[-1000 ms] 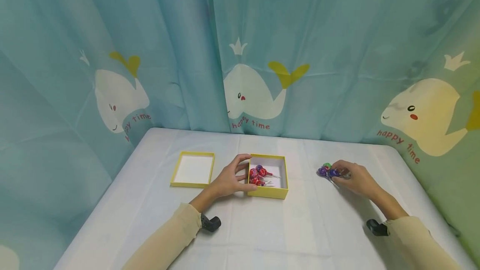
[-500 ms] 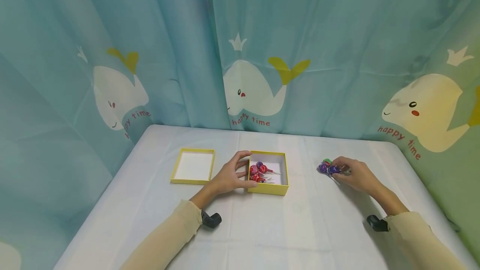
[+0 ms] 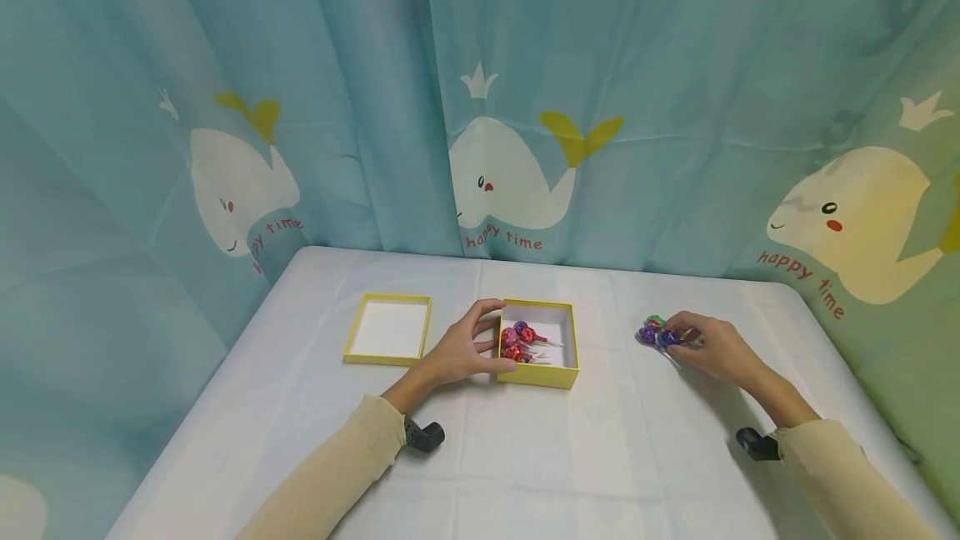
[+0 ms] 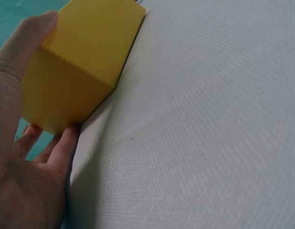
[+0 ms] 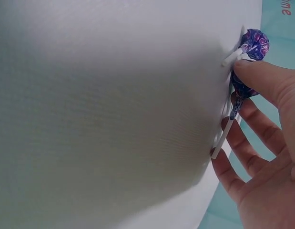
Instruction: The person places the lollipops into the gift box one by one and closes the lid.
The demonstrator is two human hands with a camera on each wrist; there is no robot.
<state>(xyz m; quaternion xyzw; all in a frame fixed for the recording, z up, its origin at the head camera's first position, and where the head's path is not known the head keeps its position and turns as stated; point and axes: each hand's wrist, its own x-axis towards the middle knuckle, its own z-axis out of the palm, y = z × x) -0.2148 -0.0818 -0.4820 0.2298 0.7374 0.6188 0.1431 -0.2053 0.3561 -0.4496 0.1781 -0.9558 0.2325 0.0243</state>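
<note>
A yellow box [image 3: 538, 377] with a white inside stands at mid-table, and several red, pink and purple lollipops [image 3: 517, 343] lie in its left part. My left hand [image 3: 462, 352] grips the box from the left, thumb at the front corner and fingers along the side and back; the left wrist view shows the thumb near the top edge of the box wall [image 4: 97, 40]. To the right, my right hand [image 3: 708, 348] pinches a purple lollipop [image 5: 242, 85] between thumb and fingers, its white stick along the fingertips. Another purple lollipop [image 5: 256, 44] lies right beside it, with a green one [image 3: 656, 320] behind.
A yellow-edged white lid [image 3: 388, 330] lies inside up, left of the box and close to my left forearm. White cloth covers the table [image 3: 600, 457]. A blue-green curtain [image 3: 360, 107] with whale prints hangs behind the far edge.
The head view has tilted slightly, so the scene sits a little higher. Both hands keep nearly the same places, the left at the box and the right at the lollipops.
</note>
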